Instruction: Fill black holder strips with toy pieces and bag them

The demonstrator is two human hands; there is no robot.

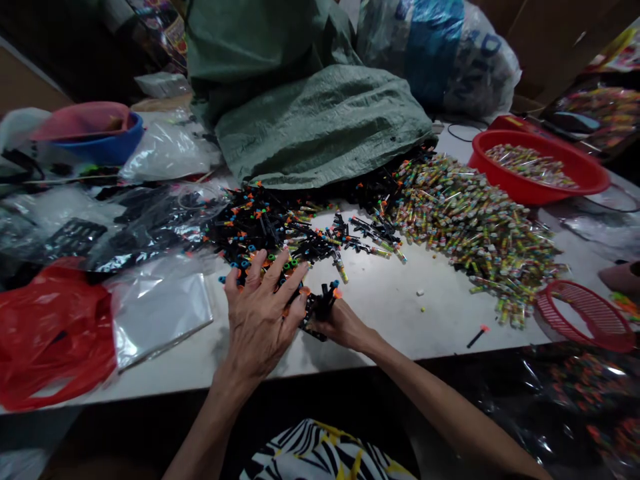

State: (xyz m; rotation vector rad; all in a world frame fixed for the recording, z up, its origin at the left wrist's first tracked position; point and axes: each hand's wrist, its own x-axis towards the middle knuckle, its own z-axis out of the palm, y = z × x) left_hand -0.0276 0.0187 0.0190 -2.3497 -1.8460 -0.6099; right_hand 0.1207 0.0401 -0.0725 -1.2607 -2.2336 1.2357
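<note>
The left hand [260, 317] spreads its fingers over small black parts [245, 263]. Beside them, the right hand [344, 325] closes its fingers around a dark cluster [324, 301].

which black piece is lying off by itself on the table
The short stick with the pinkish-orange tip, left of the round red basket; the other black pieces are heaped, clustered or in hand.

The left hand [260, 320] spreads its fingers [255, 268] over small black pieces [286, 265] on the white table [373, 307].
</note>
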